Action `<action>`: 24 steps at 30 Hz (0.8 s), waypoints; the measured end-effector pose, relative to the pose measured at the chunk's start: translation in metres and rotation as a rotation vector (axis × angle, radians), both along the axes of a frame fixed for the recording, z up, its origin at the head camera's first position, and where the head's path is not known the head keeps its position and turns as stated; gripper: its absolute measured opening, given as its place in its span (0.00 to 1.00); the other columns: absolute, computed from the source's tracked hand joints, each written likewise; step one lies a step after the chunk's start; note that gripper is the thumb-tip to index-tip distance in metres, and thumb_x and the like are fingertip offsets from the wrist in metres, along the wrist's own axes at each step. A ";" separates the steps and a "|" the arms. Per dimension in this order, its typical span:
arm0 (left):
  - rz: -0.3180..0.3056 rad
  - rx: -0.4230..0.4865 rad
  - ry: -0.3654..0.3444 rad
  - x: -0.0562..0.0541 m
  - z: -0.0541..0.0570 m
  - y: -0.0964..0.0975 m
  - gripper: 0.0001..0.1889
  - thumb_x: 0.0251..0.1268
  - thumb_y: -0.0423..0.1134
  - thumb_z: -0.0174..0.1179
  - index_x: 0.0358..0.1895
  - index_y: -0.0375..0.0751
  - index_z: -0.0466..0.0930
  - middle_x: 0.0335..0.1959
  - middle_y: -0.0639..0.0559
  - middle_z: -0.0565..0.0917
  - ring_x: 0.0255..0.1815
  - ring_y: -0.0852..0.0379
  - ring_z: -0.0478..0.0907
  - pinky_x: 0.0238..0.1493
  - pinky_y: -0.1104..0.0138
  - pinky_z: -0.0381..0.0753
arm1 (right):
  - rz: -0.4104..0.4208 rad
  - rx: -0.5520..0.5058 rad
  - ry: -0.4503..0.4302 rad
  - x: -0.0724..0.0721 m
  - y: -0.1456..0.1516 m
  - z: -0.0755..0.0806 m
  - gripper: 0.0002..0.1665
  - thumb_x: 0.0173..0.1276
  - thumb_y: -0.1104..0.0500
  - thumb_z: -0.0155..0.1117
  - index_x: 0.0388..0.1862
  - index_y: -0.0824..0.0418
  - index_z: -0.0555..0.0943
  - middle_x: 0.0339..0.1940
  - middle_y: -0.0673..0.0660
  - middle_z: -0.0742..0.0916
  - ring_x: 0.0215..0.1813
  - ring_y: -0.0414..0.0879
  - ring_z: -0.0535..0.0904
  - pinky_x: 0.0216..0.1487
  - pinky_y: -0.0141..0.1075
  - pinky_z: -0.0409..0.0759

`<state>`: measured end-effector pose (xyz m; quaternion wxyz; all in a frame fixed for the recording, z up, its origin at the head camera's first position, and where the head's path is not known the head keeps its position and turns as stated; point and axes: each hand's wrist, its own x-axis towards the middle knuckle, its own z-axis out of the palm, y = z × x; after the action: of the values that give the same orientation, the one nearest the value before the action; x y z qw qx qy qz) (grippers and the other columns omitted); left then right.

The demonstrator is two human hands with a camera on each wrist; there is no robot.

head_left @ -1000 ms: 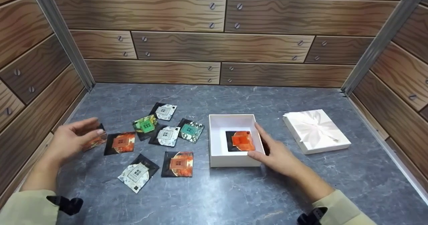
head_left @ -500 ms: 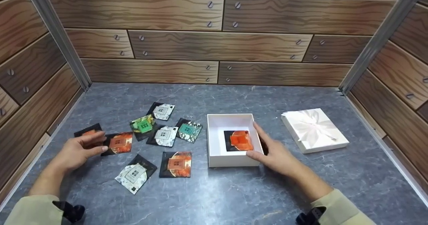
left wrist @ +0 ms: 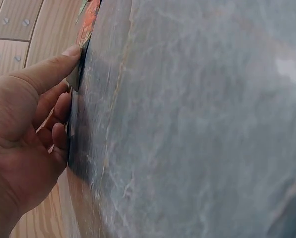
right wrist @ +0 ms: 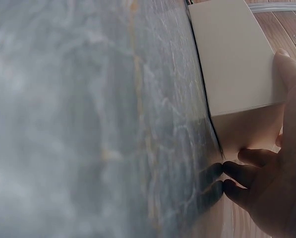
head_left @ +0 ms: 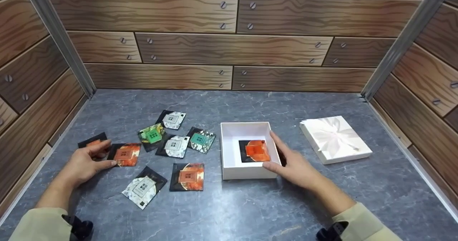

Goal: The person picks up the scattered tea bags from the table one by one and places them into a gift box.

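At the left, my left hand [head_left: 84, 164] bends over an orange-and-black sachet [head_left: 125, 155], thumb at its near left corner and fingers at its left edge. In the left wrist view the thumb [left wrist: 63, 63] presses the sachet's corner [left wrist: 74, 77], with the other fingers curled behind. A second orange sachet [head_left: 92, 140] lies partly hidden behind these fingers. My right hand [head_left: 298, 167] grips the white open box [head_left: 248, 173] at its right wall, its thumb at the front right corner. Inside the box lies one orange-and-black sachet [head_left: 254, 150].
Between the left hand and the box lie several sachets: white ones [head_left: 144, 187], a green one [head_left: 153, 136], a teal one [head_left: 201, 139] and an orange one [head_left: 187, 177]. Right of the box sits a white lid [head_left: 336, 139] with a ribbon bow. Wood-patterned walls [head_left: 161, 78] enclose the grey tabletop.
My left hand has come down and right from the far-left sachet to the orange one beside it. The right hand stays on the box.
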<state>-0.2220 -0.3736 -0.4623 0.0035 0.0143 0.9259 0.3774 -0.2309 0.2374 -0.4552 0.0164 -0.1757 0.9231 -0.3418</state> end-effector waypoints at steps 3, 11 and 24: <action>-0.010 -0.033 -0.002 -0.001 -0.001 0.000 0.43 0.66 0.42 0.76 0.79 0.30 0.66 0.56 0.31 0.83 0.54 0.41 0.79 0.49 0.65 0.77 | 0.001 -0.004 0.008 0.000 0.000 -0.001 0.60 0.70 0.34 0.71 0.90 0.44 0.49 0.77 0.69 0.75 0.69 0.65 0.77 0.70 0.64 0.72; -0.044 -0.072 -0.020 -0.003 0.000 -0.001 0.42 0.68 0.42 0.75 0.79 0.29 0.65 0.57 0.28 0.81 0.56 0.37 0.78 0.55 0.49 0.77 | 0.005 -0.001 -0.007 0.000 0.000 0.000 0.60 0.70 0.33 0.70 0.90 0.42 0.48 0.78 0.70 0.73 0.71 0.68 0.75 0.71 0.66 0.70; -0.050 -0.085 -0.017 -0.003 0.003 0.001 0.41 0.69 0.42 0.74 0.79 0.30 0.66 0.58 0.26 0.81 0.54 0.36 0.79 0.54 0.48 0.77 | 0.008 0.004 -0.007 0.000 0.000 0.001 0.61 0.70 0.33 0.70 0.90 0.43 0.48 0.79 0.69 0.72 0.73 0.68 0.74 0.73 0.65 0.69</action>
<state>-0.2246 -0.3724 -0.4597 0.0214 0.0343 0.9404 0.3377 -0.2304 0.2372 -0.4537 0.0212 -0.1781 0.9229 -0.3407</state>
